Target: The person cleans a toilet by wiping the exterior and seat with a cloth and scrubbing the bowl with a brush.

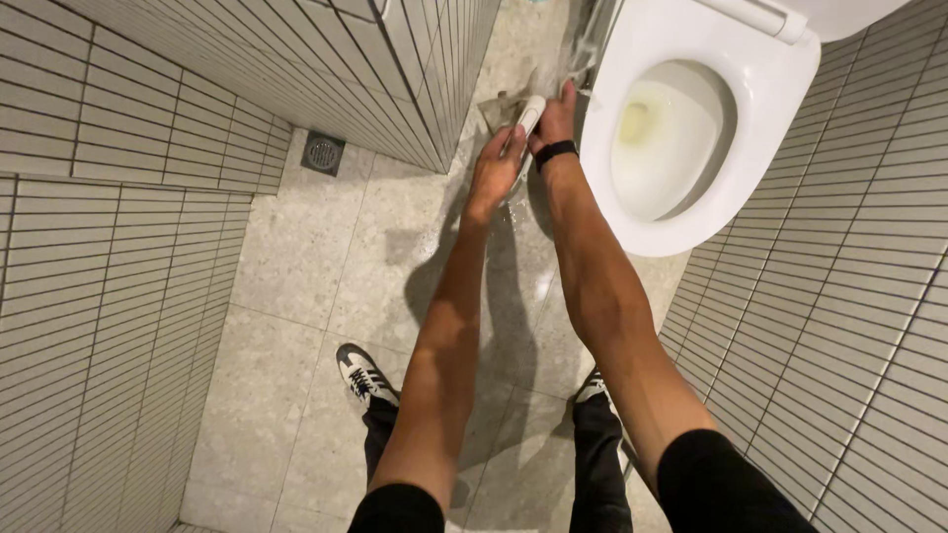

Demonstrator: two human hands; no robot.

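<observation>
Holding white spray handle (529, 114) in both hands, low beside toilet bowl (602, 148). Left hand (494, 170) wrapped round lower end. Right hand (555, 116) touching top end, a bit farther out. Handle's long way points away, toward wet floor (296, 296). Fingers closed, not wide.

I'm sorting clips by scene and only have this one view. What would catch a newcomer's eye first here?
The open white toilet bowl at upper right stands out first. Just left of it, both bare arms reach down: the left hand and right hand, which wears a black wristband, meet on a white spray handle that sprays water toward the wet speckled floor. Pale tiled walls close in on both sides.
</observation>
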